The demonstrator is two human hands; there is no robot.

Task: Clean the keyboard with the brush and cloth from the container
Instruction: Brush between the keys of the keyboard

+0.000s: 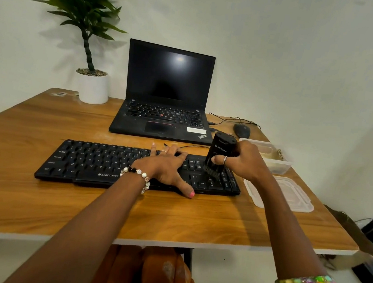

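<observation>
Keyboard (100, 165) sits mid-tabletop (37, 194). Left hand (166, 167) lies flat on it, fingers spread, prob. to steady it. Right hand (241, 162) grips brush (218, 155) upright, bristles on keyboard's right-end keys. Container (278, 159) just right of keyboard, lid (290, 196) off.

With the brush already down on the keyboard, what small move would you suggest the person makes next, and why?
Probably a short sweep of the black block-shaped brush leftward along the key rows. The right hand grips it upright with its bristles on the right end of the black keyboard, while the left hand rests flat on the middle keys, steadying it. That hand would likely need to shift left as the sweep nears it.
</observation>
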